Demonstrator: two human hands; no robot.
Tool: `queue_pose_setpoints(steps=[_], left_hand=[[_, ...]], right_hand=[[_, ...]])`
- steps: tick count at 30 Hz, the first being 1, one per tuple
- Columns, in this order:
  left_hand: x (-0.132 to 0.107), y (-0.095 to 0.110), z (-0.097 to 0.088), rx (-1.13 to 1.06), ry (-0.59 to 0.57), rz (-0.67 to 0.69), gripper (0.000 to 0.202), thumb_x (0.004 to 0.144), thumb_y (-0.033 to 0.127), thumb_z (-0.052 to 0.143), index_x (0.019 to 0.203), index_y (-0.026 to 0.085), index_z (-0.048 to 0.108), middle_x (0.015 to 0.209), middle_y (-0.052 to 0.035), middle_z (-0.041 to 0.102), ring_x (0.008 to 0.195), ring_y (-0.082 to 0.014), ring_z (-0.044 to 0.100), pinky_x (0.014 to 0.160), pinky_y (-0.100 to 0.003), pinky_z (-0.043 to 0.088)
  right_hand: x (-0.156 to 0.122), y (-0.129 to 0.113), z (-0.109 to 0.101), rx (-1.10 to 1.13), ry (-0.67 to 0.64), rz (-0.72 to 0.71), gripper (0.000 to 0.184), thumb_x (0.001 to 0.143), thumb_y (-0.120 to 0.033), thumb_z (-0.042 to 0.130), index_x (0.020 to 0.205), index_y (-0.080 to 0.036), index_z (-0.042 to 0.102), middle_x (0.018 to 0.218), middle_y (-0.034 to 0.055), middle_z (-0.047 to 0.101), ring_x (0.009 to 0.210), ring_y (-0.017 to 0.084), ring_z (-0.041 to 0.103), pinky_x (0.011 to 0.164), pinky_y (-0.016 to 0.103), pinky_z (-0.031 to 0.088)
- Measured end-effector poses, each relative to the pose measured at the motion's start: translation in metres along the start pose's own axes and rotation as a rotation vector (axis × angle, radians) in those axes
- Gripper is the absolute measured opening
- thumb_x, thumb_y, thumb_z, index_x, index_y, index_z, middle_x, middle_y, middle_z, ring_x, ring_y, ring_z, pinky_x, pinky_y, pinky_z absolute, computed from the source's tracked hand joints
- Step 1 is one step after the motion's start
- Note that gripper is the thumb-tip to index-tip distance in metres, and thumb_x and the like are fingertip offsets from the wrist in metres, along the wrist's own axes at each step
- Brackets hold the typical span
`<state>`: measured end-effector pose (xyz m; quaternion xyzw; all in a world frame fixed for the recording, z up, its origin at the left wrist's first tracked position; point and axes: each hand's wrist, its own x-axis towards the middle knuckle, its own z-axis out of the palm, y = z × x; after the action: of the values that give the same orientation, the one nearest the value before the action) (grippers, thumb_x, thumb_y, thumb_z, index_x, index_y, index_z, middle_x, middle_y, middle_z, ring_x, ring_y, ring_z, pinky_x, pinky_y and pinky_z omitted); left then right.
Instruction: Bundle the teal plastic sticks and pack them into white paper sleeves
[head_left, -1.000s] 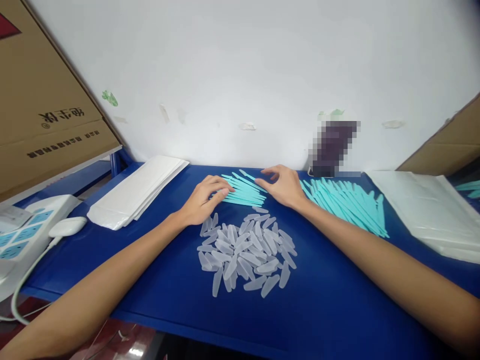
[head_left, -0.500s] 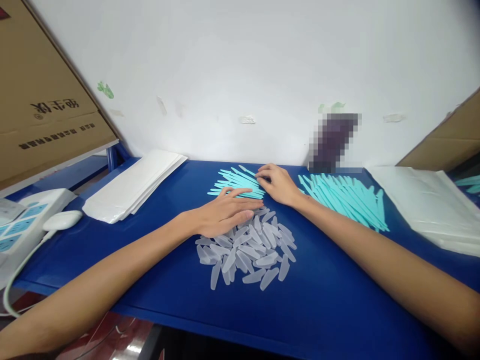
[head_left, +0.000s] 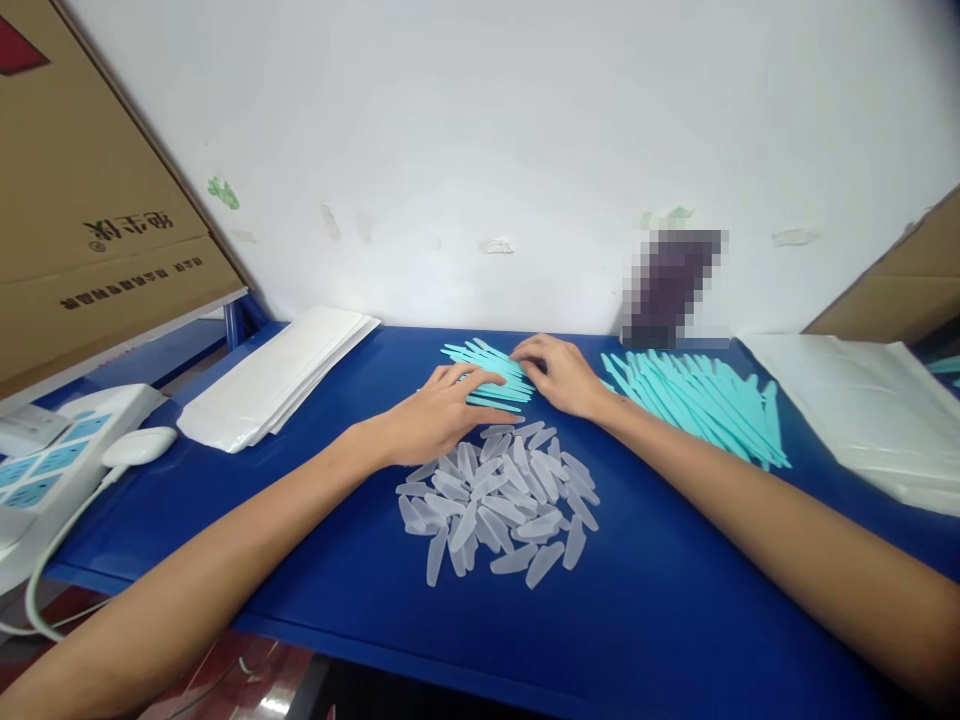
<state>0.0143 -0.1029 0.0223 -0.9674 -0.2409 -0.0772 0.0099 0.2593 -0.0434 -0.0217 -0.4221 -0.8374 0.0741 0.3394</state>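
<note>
A small pile of slim turquoise sticks (head_left: 491, 362) lies between my hands near the back of the blue table. My left hand (head_left: 442, 405) rests at the pile's left and near side, fingers spread and bent over the stick ends. At the right ends, my right hand (head_left: 551, 368) touches the pile with curved fingers, thumb apart from them. Neither hand visibly lifts a stick. Nearer to me, just below my left hand, lies a loose heap of frosted translucent flat pieces (head_left: 517, 490). Beyond my right forearm is a larger pile of turquoise sticks (head_left: 697, 400).
White flat packets (head_left: 277, 375) are stacked at the left, beside a power strip (head_left: 71, 460) with a plugged-in white charger (head_left: 142, 447). More pale packets (head_left: 862, 420) lie at the right. A cardboard box (head_left: 97, 200) stands at the left; a blurred-out dark object (head_left: 671, 285) leans on the wall.
My left hand has drawn its fingers in around the small pile's left end, and those sticks sit closer together. My right hand stays at their right ends. The view has shifted slightly.
</note>
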Motion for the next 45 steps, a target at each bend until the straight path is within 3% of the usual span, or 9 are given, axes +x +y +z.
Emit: queue_pose_setpoints(steps=[12, 19, 25, 27, 29, 33, 35, 40, 45], left_hand=[[0.001, -0.004, 0.003, -0.04, 0.018, -0.098, 0.037, 0.104, 0.037, 0.041, 0.134, 0.032, 0.062, 0.124, -0.0096, 0.055, 0.103, -0.0246, 0.045, 0.082, -0.037, 0.032], [0.006, -0.006, 0.008, -0.094, 0.07, -0.245, 0.025, 0.096, 0.043, 0.058, 0.103, 0.027, 0.076, 0.105, -0.006, 0.062, 0.1, -0.0233, 0.047, 0.082, -0.036, 0.029], [0.001, -0.006, 0.002, -0.127, 0.051, -0.279, 0.025, 0.099, 0.037, 0.053, 0.099, 0.022, 0.073, 0.104, -0.0069, 0.062, 0.097, -0.0228, 0.048, 0.08, -0.035, 0.032], [-0.001, -0.008, 0.002, -0.159, 0.13, -0.256, 0.026, 0.1, 0.036, 0.05, 0.097, 0.02, 0.071, 0.104, -0.0074, 0.062, 0.095, -0.0222, 0.049, 0.081, -0.036, 0.034], [-0.004, -0.013, 0.005, -0.273, 0.301, -0.302, 0.027, 0.1, 0.037, 0.049, 0.096, 0.019, 0.068, 0.1, -0.007, 0.064, 0.091, -0.0206, 0.052, 0.081, -0.035, 0.037], [-0.008, -0.038, 0.018, -0.696, 0.758, -0.581, 0.027, 0.094, 0.044, 0.056, 0.095, 0.018, 0.063, 0.085, -0.0045, 0.068, 0.078, -0.0172, 0.058, 0.073, -0.029, 0.041], [-0.011, -0.052, 0.025, -0.885, 0.898, -0.679, 0.028, 0.087, 0.043, 0.065, 0.1, 0.018, 0.061, 0.075, -0.0016, 0.065, 0.071, -0.0153, 0.058, 0.068, -0.027, 0.041], [-0.016, -0.068, 0.03, -1.203, 1.041, -0.791, 0.045, 0.076, 0.029, 0.068, 0.12, 0.02, 0.06, 0.072, 0.0029, 0.058, 0.059, -0.0099, 0.048, 0.058, -0.023, 0.039], [-0.015, -0.065, 0.029, -1.194, 1.002, -0.786, 0.038, 0.075, 0.027, 0.068, 0.112, 0.019, 0.07, 0.081, -0.0006, 0.063, 0.068, -0.0102, 0.054, 0.06, -0.022, 0.04]], right_hand=[[0.001, -0.001, -0.001, -0.033, -0.054, 0.053, 0.023, 0.088, -0.016, 0.058, 0.097, -0.018, 0.079, 0.112, 0.0091, 0.071, 0.099, 0.023, 0.067, 0.092, 0.038, 0.05], [0.001, -0.004, -0.002, -0.057, -0.038, 0.114, 0.025, 0.085, -0.013, 0.058, 0.096, -0.018, 0.079, 0.111, 0.0087, 0.072, 0.1, 0.022, 0.067, 0.094, 0.035, 0.05], [0.003, -0.005, -0.004, -0.052, -0.03, 0.138, 0.019, 0.079, -0.014, 0.062, 0.086, -0.017, 0.079, 0.107, 0.0085, 0.074, 0.096, 0.022, 0.068, 0.092, 0.035, 0.05], [0.002, -0.006, -0.006, -0.041, -0.034, 0.141, 0.017, 0.079, -0.014, 0.063, 0.082, -0.018, 0.079, 0.105, 0.0079, 0.074, 0.095, 0.022, 0.068, 0.092, 0.034, 0.05], [0.001, -0.006, -0.007, -0.039, -0.046, 0.15, 0.016, 0.08, -0.015, 0.062, 0.082, -0.019, 0.078, 0.104, 0.0077, 0.073, 0.095, 0.022, 0.066, 0.091, 0.035, 0.049], [-0.004, -0.009, -0.008, -0.164, -0.044, 0.275, 0.013, 0.085, -0.027, 0.063, 0.083, -0.022, 0.075, 0.103, 0.0105, 0.067, 0.099, 0.028, 0.059, 0.086, 0.043, 0.046], [-0.006, -0.011, -0.008, -0.247, -0.052, 0.338, 0.018, 0.088, -0.035, 0.061, 0.082, -0.022, 0.072, 0.101, 0.0118, 0.065, 0.102, 0.032, 0.056, 0.082, 0.044, 0.043], [-0.011, -0.015, -0.01, -0.254, -0.16, 0.343, 0.025, 0.098, -0.038, 0.047, 0.086, -0.021, 0.062, 0.092, 0.0066, 0.069, 0.093, 0.028, 0.061, 0.082, 0.042, 0.037], [-0.013, -0.017, -0.013, -0.34, -0.173, 0.276, 0.021, 0.1, -0.034, 0.046, 0.09, -0.02, 0.058, 0.092, 0.0084, 0.072, 0.089, 0.028, 0.065, 0.081, 0.04, 0.036]])
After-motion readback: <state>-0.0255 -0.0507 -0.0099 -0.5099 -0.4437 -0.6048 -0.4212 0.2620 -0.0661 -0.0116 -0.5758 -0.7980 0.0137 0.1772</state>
